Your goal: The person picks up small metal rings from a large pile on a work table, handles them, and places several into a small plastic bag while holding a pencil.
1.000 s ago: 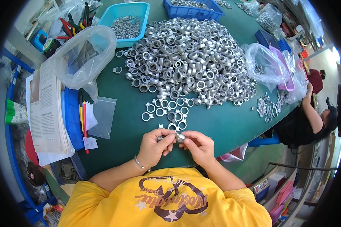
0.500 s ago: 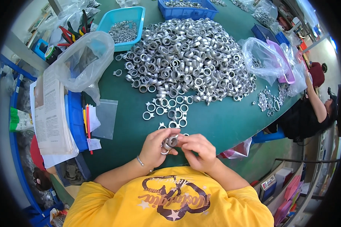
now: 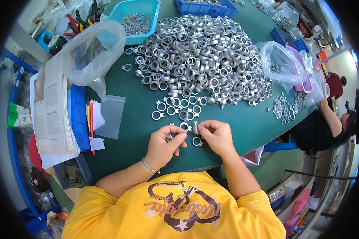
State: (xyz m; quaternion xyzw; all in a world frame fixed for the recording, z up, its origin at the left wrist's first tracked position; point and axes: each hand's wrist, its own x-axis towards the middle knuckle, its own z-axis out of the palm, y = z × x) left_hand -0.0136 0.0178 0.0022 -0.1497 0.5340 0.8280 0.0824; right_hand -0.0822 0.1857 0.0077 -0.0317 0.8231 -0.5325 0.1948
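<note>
Near edge of green table (image 3: pixel 243 123): our left hand (image 3: pixel 163 145) and right hand (image 3: pixel 216 135) each pinch a ring part; big ring heap (image 3: pixel 199 55) remains unworked.

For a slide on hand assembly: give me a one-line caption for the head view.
Left hand and right hand each pinch a small metal ring beside a heap of silver rings on a green table.

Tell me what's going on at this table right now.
A person in a yellow shirt sits at a green table, working through small silver metal rings. The left hand pinches one ring and the right hand holds another, with one more ring lying between them. A big heap of rings sits beyond. Another person works at the far right.
</note>
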